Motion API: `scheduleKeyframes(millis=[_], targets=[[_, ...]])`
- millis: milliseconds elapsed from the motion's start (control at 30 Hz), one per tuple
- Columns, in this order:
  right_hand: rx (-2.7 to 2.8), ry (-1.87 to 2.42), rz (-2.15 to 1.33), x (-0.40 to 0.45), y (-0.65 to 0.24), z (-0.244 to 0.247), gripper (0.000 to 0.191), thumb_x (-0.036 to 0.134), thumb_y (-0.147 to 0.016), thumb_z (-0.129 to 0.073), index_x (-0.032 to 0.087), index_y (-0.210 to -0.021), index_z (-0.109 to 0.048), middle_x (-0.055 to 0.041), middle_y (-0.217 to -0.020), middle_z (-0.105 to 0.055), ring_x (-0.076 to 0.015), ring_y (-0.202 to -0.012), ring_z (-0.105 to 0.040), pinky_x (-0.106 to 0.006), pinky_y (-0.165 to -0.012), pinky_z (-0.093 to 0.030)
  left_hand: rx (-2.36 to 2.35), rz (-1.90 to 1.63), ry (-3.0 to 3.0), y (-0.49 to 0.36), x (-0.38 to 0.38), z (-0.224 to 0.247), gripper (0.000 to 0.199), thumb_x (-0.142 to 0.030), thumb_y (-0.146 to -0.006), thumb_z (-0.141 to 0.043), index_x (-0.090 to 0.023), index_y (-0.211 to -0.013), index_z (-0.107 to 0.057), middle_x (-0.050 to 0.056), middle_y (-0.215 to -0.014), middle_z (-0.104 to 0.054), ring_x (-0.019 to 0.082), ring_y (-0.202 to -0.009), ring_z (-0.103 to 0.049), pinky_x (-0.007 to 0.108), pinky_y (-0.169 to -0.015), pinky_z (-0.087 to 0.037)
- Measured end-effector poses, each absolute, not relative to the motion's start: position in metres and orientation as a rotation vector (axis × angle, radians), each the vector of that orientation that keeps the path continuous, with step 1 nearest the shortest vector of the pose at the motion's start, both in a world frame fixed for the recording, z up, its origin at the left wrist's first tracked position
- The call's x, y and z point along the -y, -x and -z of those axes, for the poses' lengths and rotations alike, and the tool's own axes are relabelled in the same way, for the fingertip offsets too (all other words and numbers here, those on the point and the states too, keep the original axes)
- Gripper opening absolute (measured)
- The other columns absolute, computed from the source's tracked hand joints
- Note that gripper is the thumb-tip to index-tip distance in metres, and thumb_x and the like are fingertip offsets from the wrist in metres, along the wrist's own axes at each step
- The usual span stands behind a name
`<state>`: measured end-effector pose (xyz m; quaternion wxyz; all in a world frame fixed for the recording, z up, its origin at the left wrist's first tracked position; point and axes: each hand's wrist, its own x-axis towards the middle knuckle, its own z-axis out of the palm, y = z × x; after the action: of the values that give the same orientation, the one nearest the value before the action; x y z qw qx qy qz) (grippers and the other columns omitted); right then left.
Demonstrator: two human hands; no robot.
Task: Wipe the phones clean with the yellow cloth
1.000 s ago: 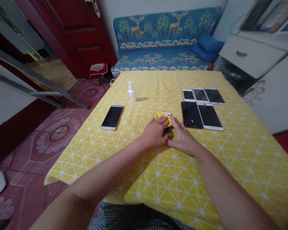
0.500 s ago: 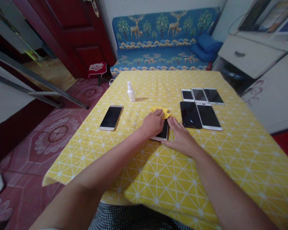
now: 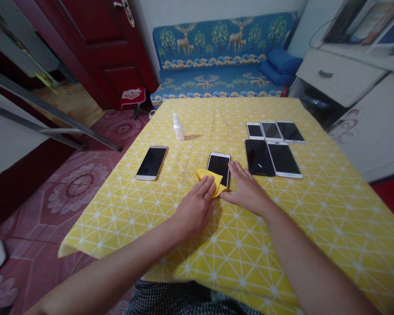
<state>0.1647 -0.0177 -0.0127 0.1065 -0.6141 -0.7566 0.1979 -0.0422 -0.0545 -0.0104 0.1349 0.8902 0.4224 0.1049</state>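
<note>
Seemingly, the left grip (image 3: 195,208) closes on a yellow cloth (image 3: 207,176) over a smartphone (image 3: 219,167), the right grip (image 3: 246,191) open against its edge.

Left hand (image 3: 195,209) pressed a yellow cloth (image 3: 210,180) against the lower part of a white-framed smartphone (image 3: 219,168), which lay face up on a yellow patterned tablecloth (image 3: 315,245). Right hand (image 3: 246,192) rested flat just beside the phone, fingers touching its right edge. To the right, five more phones (image 3: 259,157) lay in two rows. To the left lay a gold-edged phone (image 3: 151,162), with a white spray bottle (image 3: 178,127) farther along the table. Beyond the table stood a blue deer-print sofa (image 3: 216,57).
</note>
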Motion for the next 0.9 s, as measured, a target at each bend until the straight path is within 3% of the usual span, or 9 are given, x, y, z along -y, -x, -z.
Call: scheduleKeyframes(millis=[200,367,500,667,900], targets=[[2.194,1.766,-0.639,0.018,-0.167,0.011,0.106,0.044,-0.075,-0.071,0.012,-0.162,-0.019,-0.0181,-0.171,-0.015,-0.0292,-0.159,-0.009,-0.051,-0.130,-0.012,-1.207,-0.289,-2.551,0.047,0.065,0.010,0.055,-0.023,-0.100,-0.035,-0.006,-0.153,-0.037,0.019,-0.166,-0.027,0.029,-0.157,-0.017,0.049,-0.127,-0.029],[2.213,1.700,-0.667,0.018,-0.173,0.015,0.102,0.045,-0.079,-0.069,0.012,-0.162,-0.019,-0.0184,-0.170,-0.014,-0.0299,-0.159,-0.008,-0.054,-0.129,-0.012,-1.268,-0.379,-2.525,0.031,0.051,0.014,0.054,-0.029,-0.101,-0.040,-0.003,-0.147,-0.042,0.025,-0.163,-0.032,0.036,-0.156,-0.020,0.054,-0.126,-0.031],[2.209,1.600,-0.646,0.017,-0.178,0.021,0.097,0.029,-0.077,-0.067,0.018,-0.162,-0.023,-0.0159,-0.170,-0.020,-0.0313,-0.158,-0.012,-0.059,-0.128,-0.014,-1.322,-0.489,-2.490,0.018,0.042,0.016,0.045,-0.033,-0.099,-0.050,-0.007,-0.135,-0.048,0.026,-0.158,-0.041,0.037,-0.153,-0.027,0.056,-0.124,-0.034],[2.138,1.588,-0.662,0.016,-0.178,0.023,0.094,0.014,-0.070,-0.061,0.014,-0.159,-0.032,-0.0185,-0.167,-0.026,-0.0305,-0.158,-0.018,-0.058,-0.128,-0.015,-1.472,-0.549,-2.455,0.003,0.036,0.018,0.027,-0.032,-0.091,-0.061,-0.014,-0.109,-0.050,0.029,-0.154,-0.042,0.044,-0.152,-0.029,0.062,-0.121,-0.033],[2.005,1.573,-0.627,0.015,-0.176,0.023,0.087,0.007,-0.065,-0.057,0.015,-0.151,-0.046,-0.0173,-0.162,-0.039,-0.0303,-0.153,-0.034,-0.056,-0.126,-0.028,-1.542,-0.547,-2.448,-0.002,0.036,0.017,0.031,-0.032,-0.087,-0.062,-0.014,-0.108,-0.048,0.031,-0.151,-0.042,0.044,-0.149,-0.033,0.059,-0.121,-0.035]])
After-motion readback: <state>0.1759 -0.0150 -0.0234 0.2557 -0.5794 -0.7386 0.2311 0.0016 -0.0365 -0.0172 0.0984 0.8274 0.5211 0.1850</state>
